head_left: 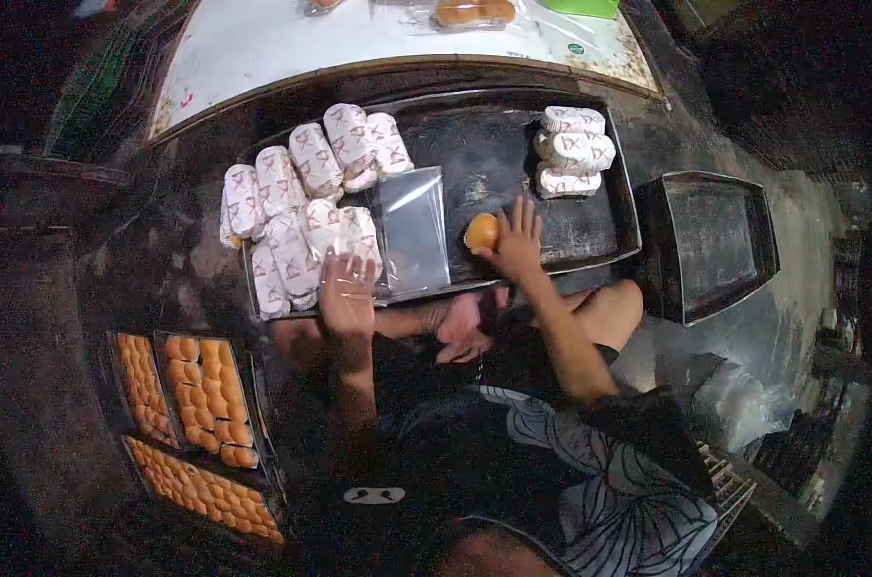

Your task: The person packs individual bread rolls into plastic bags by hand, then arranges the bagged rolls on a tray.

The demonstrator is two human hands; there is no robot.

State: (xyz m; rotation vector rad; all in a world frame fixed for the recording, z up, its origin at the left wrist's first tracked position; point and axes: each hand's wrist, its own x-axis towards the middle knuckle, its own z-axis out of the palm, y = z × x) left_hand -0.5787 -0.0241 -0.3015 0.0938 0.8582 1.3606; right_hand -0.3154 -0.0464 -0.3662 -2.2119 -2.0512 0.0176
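Note:
A round golden-brown bun (481,234) sits over the dark tray (470,135). My right hand (520,242) has its thumb and index finger against the bun's right side, the other fingers stretched away from me. Left of it lies a stack of flat clear plastic bags (415,236). My left hand (348,296) is at the tray's near edge, with clear film of a plastic bag across its raised fingers. Beyond those fingers are several white packs with reddish-brown print (306,163), piled at the tray's left. A smaller pile of similar white packs (575,149) stands at the right.
A white table (359,43) with a bagged bread item (474,12) borders the far side. To the right is another dark tray (715,240). Trays of golden buns (200,394) lie at lower left. Crumpled clear plastic (744,404) lies at lower right.

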